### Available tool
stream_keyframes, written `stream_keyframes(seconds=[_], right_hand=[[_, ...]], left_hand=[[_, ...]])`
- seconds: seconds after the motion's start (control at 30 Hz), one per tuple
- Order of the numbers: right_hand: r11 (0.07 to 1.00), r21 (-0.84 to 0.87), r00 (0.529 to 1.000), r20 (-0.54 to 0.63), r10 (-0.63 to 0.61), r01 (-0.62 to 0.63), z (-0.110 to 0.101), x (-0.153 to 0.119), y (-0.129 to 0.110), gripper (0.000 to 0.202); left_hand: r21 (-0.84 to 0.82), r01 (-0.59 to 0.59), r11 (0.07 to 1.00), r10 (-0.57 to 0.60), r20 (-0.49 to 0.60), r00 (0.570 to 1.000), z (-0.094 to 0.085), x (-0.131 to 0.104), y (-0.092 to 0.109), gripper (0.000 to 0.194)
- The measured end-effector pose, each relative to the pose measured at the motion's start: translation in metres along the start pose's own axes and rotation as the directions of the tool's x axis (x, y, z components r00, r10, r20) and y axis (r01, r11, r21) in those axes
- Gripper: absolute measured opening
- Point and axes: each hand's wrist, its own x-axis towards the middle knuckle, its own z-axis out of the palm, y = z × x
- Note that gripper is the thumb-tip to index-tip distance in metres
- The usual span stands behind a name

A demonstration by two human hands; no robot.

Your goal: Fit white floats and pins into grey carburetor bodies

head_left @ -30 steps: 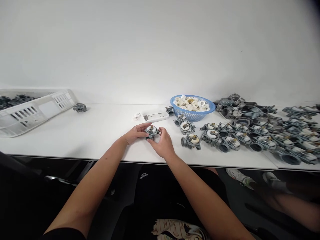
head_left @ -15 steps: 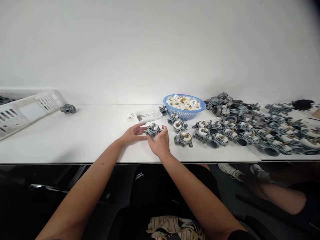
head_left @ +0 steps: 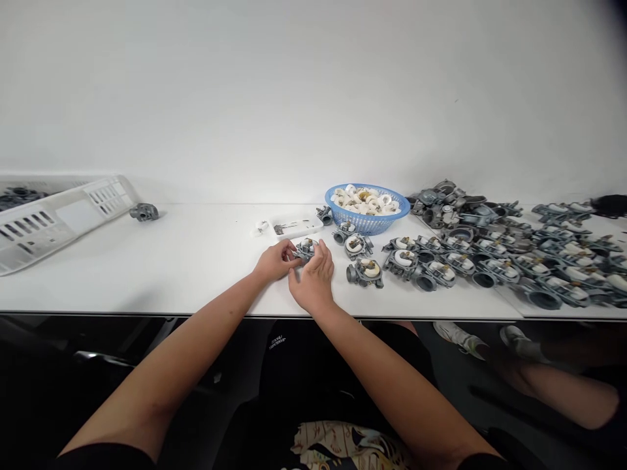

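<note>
A grey metal carburetor [head_left: 307, 247] with a white float on top rests on the table between my two hands. My left hand [head_left: 277, 260] has its fingers closed on the carburetor's left side. My right hand [head_left: 315, 274] holds it from the right and front, hiding part of the body. Just behind lies a shallow white tray [head_left: 321, 225] with thin metal pins in it, and a few loose white pieces [head_left: 260, 228] sit beside the tray.
A blue basket [head_left: 368, 225] of white floats stands behind to the right. Several carburetors [head_left: 443, 271] with floats spread across the right side, with a heap of bodies [head_left: 448, 199] behind. At left are a white crate [head_left: 73, 219] and one lone carburetor body [head_left: 144, 212]. A person's leg [head_left: 563, 385] shows at lower right.
My left hand has moved right and closed its fingers on the carburetor. My right hand stays at the carburetor's right side. The view has shifted slightly left.
</note>
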Motion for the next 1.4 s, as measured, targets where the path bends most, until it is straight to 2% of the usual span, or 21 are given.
stream_keyframes(seconds=[0.1,0.23,0.37,0.47,0.53,0.6,0.73,0.8,0.83,0.9,0.97,1.0,1.03,1.07,1.13,1.23,1.3,1.33,1.4], right_hand=[[0.999,0.017,0.999,-0.004,0.039,-0.038,0.000,0.001,-0.002,0.072],[0.999,0.033,0.998,-0.052,0.018,-0.016,-0.002,0.002,-0.003,0.071],[0.999,0.050,0.997,-0.078,-0.013,0.017,-0.004,0.001,0.000,0.072],[0.998,0.046,0.994,-0.097,-0.042,0.047,-0.005,0.000,0.002,0.071],[0.994,0.029,0.990,-0.102,-0.100,0.104,-0.006,0.000,0.002,0.068],[0.985,0.009,0.980,-0.099,-0.173,0.174,-0.006,0.000,0.001,0.067],[0.946,-0.003,0.944,-0.056,-0.324,0.325,-0.008,-0.002,-0.004,0.064],[0.895,0.034,0.893,0.059,-0.446,0.445,-0.010,-0.002,-0.008,0.060],[0.858,0.077,0.844,0.155,-0.514,0.508,-0.010,-0.001,-0.012,0.059],[0.786,0.199,0.691,0.384,-0.612,0.585,-0.009,0.004,-0.022,0.062],[0.769,0.307,0.522,0.590,-0.616,0.561,-0.002,0.011,-0.035,0.071],[0.785,0.333,0.460,0.665,-0.588,0.523,0.004,0.015,-0.042,0.077],[0.811,0.336,0.427,0.718,-0.550,0.479,0.011,0.020,-0.050,0.082],[0.839,0.325,0.418,0.752,-0.509,0.437,0.020,0.024,-0.057,0.086],[0.888,0.272,0.455,0.780,-0.430,0.371,0.039,0.033,-0.071,0.088],[0.966,0.086,0.626,0.747,-0.224,0.243,0.071,0.047,-0.087,0.087],[0.989,-0.032,0.718,0.692,-0.082,0.144,0.089,0.056,-0.094,0.089],[0.992,-0.063,0.743,0.668,-0.042,0.113,0.097,0.061,-0.096,0.089],[0.991,-0.083,0.754,0.656,-0.027,0.108,0.108,0.071,-0.098,0.088]], left_hand=[[0.047,-0.005,0.999,0.004,0.013,1.000,0.005,0.006,0.006,0.035],[0.090,-0.007,0.996,0.004,0.032,0.999,0.011,0.012,0.012,0.038],[0.081,0.013,0.997,-0.015,0.029,0.999,0.013,0.009,0.012,0.059],[0.060,0.020,0.998,-0.023,0.036,0.999,0.007,0.000,0.008,0.074],[0.082,0.020,0.996,-0.023,0.034,0.999,-0.002,-0.009,0.001,0.077],[0.145,0.034,0.989,-0.036,0.012,0.999,-0.019,-0.021,-0.010,0.069],[0.346,0.133,0.929,-0.115,-0.073,0.991,-0.074,-0.056,-0.046,0.052],[0.431,0.241,0.870,-0.201,-0.137,0.970,-0.109,-0.076,-0.068,0.061],[0.461,0.311,0.831,-0.259,-0.174,0.950,-0.126,-0.085,-0.080,0.067],[0.499,0.441,0.746,-0.368,-0.244,0.897,-0.158,-0.099,-0.102,0.076],[0.517,0.541,0.663,-0.447,-0.306,0.840,-0.183,-0.107,-0.121,0.080],[0.520,0.580,0.627,-0.475,-0.335,0.814,-0.193,-0.108,-0.129,0.081],[0.519,0.614,0.595,-0.496,-0.365,0.788,-0.201,-0.107,-0.136,0.081],[0.515,0.643,0.567,-0.510,-0.394,0.765,-0.208,-0.105,-0.143,0.081],[0.496,0.692,0.525,-0.525,-0.452,0.722,-0.220,-0.096,-0.154,0.077],[0.431,0.769,0.473,-0.530,-0.557,0.639,-0.232,-0.076,-0.168,0.072],[0.369,0.816,0.446,-0.528,-0.628,0.572,-0.238,-0.059,-0.176,0.072],[0.338,0.832,0.439,-0.524,-0.656,0.543,-0.241,-0.051,-0.180,0.072],[0.286,0.853,0.436,-0.515,-0.699,0.497,-0.245,-0.036,-0.187,0.073]])
